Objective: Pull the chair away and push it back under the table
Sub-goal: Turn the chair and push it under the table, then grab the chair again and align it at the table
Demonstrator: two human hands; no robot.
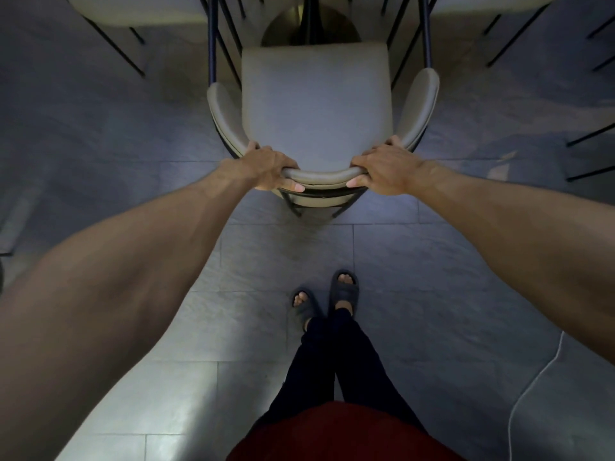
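Observation:
A grey padded chair (314, 104) with a curved backrest and thin black legs stands on the tiled floor, its seat fully in view from above. My left hand (269, 168) grips the left part of the backrest rim. On the right part of the same rim, my right hand (386, 169) is closed in a matching grip. Beyond the chair's front edge a round brass-coloured table base (311, 26) shows at the top of the view; the tabletop itself is out of view.
Other chairs with black legs stand at the top left (133, 11) and top right (492, 8), more black legs (589, 154) at the right edge. My feet in dark slippers (342, 291) are behind the chair. A white cable (535, 387) lies on the floor at lower right.

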